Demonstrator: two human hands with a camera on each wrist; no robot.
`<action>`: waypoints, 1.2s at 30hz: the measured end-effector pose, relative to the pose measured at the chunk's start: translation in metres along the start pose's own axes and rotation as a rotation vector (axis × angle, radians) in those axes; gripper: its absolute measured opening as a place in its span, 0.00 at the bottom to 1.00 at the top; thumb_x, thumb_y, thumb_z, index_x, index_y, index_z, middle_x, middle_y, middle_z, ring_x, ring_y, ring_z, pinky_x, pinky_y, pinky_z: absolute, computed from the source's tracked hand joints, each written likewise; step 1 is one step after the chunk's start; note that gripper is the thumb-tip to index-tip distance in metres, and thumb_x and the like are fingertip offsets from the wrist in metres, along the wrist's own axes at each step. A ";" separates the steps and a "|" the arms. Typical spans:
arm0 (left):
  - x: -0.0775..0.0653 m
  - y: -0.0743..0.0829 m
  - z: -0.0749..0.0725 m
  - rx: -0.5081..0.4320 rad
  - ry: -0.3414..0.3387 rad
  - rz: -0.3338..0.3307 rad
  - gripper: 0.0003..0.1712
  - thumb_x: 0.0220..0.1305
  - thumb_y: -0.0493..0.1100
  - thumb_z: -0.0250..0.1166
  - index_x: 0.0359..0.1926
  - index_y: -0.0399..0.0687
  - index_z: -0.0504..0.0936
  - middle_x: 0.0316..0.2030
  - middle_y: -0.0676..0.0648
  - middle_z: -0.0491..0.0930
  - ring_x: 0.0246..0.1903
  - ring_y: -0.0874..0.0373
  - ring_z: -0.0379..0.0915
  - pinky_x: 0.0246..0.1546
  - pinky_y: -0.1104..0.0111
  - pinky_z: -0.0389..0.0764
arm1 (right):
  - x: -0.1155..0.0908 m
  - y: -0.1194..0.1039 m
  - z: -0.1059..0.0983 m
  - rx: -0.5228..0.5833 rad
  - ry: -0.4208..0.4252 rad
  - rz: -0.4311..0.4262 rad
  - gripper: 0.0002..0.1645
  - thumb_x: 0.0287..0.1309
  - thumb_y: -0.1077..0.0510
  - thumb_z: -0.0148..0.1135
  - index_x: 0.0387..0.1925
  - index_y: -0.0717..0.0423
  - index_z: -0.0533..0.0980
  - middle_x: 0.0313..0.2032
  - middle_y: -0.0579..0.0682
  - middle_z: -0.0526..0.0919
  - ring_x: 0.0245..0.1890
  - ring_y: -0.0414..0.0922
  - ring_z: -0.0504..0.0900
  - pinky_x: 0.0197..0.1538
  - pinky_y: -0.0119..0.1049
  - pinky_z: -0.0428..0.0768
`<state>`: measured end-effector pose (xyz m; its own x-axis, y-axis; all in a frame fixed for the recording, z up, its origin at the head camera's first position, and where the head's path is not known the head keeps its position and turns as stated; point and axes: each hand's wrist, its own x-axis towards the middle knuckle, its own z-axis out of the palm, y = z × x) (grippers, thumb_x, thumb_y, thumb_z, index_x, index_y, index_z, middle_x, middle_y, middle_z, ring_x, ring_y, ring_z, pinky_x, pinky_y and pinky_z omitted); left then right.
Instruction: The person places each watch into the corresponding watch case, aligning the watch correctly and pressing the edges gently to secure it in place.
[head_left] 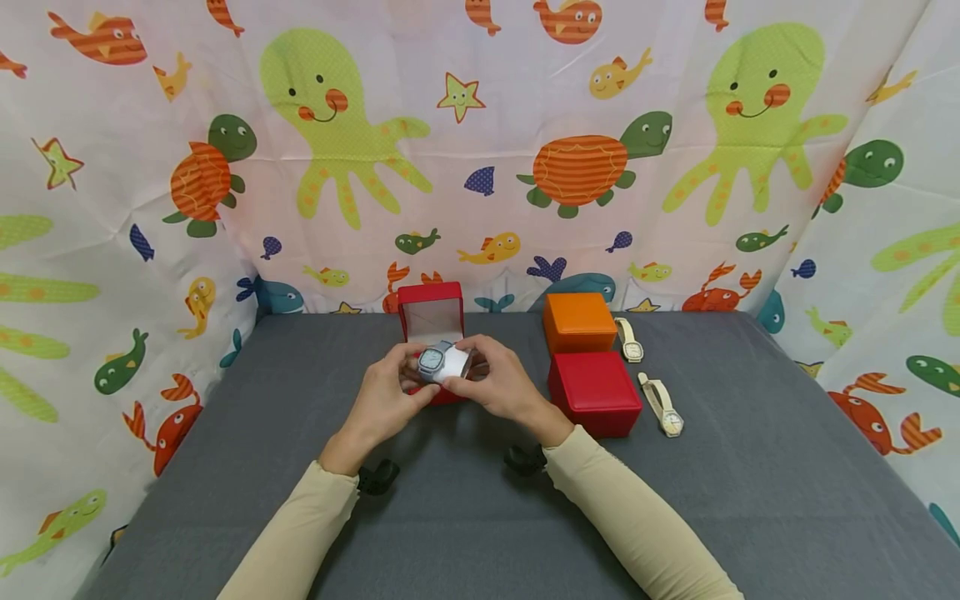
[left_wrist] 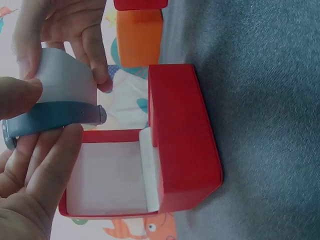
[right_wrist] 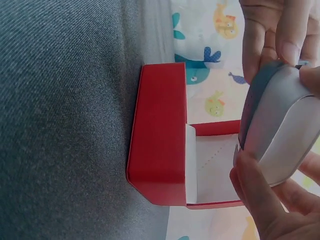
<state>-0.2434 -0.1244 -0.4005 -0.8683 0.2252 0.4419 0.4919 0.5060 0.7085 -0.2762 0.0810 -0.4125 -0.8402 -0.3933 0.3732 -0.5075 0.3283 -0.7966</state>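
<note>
While both hands meet just above the open red box [head_left: 432, 321], we see them sharing one small load: a blue-strapped watch [head_left: 432, 361] wrapped round a white cushion [head_left: 455, 364]. The left hand [head_left: 386, 398] pinches the strap side, thumb on top and fingers beneath, as the left wrist view shows [left_wrist: 55, 116]. The right hand [head_left: 501, 385] grips the cushion from the other end, its fingers curled round the pale block [right_wrist: 282, 127]. Held this way from both sides, the strap stays snug on the cushion and the dial faces up toward us.

Below them the box stands on the grey bench [head_left: 750, 483] with its lid tilted upright at the back, leaving the white-lined hollow [left_wrist: 112, 175] open beneath the watch.

To the right sit a closed orange box [head_left: 578, 322] and a closed red box [head_left: 594, 392], touching, with two cream-strapped watches [head_left: 628, 340] [head_left: 662, 405] lying flat just beside them.
</note>
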 end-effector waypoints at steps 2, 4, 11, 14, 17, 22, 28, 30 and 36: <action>0.000 0.001 0.000 0.014 0.004 -0.016 0.32 0.49 0.35 0.75 0.55 0.41 0.73 0.39 0.46 0.77 0.33 0.57 0.76 0.35 0.65 0.83 | 0.000 0.000 0.000 -0.007 -0.011 0.000 0.30 0.49 0.52 0.72 0.53 0.54 0.71 0.45 0.51 0.76 0.41 0.56 0.80 0.46 0.51 0.81; 0.000 0.001 0.000 0.001 -0.011 -0.031 0.31 0.49 0.36 0.75 0.54 0.43 0.74 0.42 0.46 0.75 0.36 0.54 0.75 0.37 0.65 0.83 | 0.000 -0.001 -0.002 -0.020 -0.032 0.007 0.31 0.49 0.51 0.72 0.53 0.53 0.71 0.45 0.50 0.76 0.41 0.53 0.79 0.46 0.49 0.81; 0.005 -0.008 -0.012 -0.287 -0.154 -0.081 0.29 0.53 0.41 0.73 0.55 0.42 0.73 0.52 0.43 0.74 0.47 0.50 0.74 0.47 0.60 0.80 | 0.002 -0.003 -0.009 -0.029 -0.106 0.017 0.33 0.48 0.52 0.72 0.55 0.53 0.70 0.48 0.48 0.74 0.44 0.49 0.79 0.48 0.43 0.81; 0.006 -0.013 -0.014 -0.329 -0.214 -0.086 0.34 0.53 0.43 0.73 0.60 0.44 0.70 0.55 0.44 0.72 0.50 0.48 0.72 0.51 0.58 0.78 | 0.002 -0.003 -0.010 -0.001 -0.140 0.017 0.35 0.47 0.52 0.73 0.56 0.55 0.69 0.49 0.48 0.74 0.46 0.50 0.78 0.49 0.46 0.80; 0.006 -0.016 -0.015 -0.339 -0.274 -0.114 0.40 0.52 0.42 0.74 0.65 0.47 0.66 0.59 0.45 0.69 0.54 0.46 0.69 0.52 0.55 0.76 | 0.002 -0.001 -0.011 0.043 -0.176 0.013 0.35 0.47 0.53 0.73 0.56 0.56 0.69 0.50 0.48 0.74 0.46 0.51 0.78 0.52 0.49 0.79; 0.006 -0.018 -0.016 -0.348 -0.346 -0.162 0.44 0.53 0.39 0.73 0.68 0.45 0.62 0.63 0.43 0.64 0.58 0.41 0.66 0.51 0.53 0.77 | 0.001 0.001 -0.014 0.119 -0.227 0.007 0.34 0.48 0.56 0.74 0.56 0.53 0.69 0.50 0.49 0.74 0.48 0.52 0.78 0.54 0.51 0.77; 0.004 -0.003 -0.023 -0.361 -0.380 -0.175 0.43 0.54 0.35 0.71 0.68 0.39 0.62 0.61 0.40 0.65 0.54 0.38 0.68 0.44 0.62 0.81 | -0.001 -0.001 -0.016 0.163 -0.251 0.013 0.36 0.48 0.61 0.73 0.59 0.58 0.67 0.54 0.53 0.72 0.52 0.56 0.76 0.55 0.51 0.75; 0.003 0.004 -0.026 -0.369 -0.386 -0.177 0.42 0.54 0.34 0.71 0.68 0.38 0.62 0.59 0.40 0.66 0.52 0.38 0.70 0.43 0.62 0.82 | -0.002 -0.007 -0.017 0.174 -0.261 0.015 0.37 0.48 0.63 0.72 0.60 0.61 0.66 0.55 0.55 0.71 0.53 0.58 0.75 0.56 0.53 0.74; 0.001 0.012 -0.029 -0.368 -0.382 -0.189 0.42 0.53 0.35 0.71 0.68 0.38 0.62 0.55 0.38 0.68 0.47 0.38 0.73 0.42 0.60 0.82 | -0.006 -0.029 -0.024 0.192 -0.304 0.030 0.38 0.48 0.65 0.71 0.60 0.65 0.64 0.56 0.58 0.69 0.55 0.60 0.73 0.57 0.56 0.72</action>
<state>-0.2363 -0.1421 -0.3758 -0.8712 0.4791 0.1070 0.2564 0.2582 0.9315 -0.2613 0.0950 -0.3804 -0.7448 -0.6325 0.2126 -0.4137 0.1877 -0.8909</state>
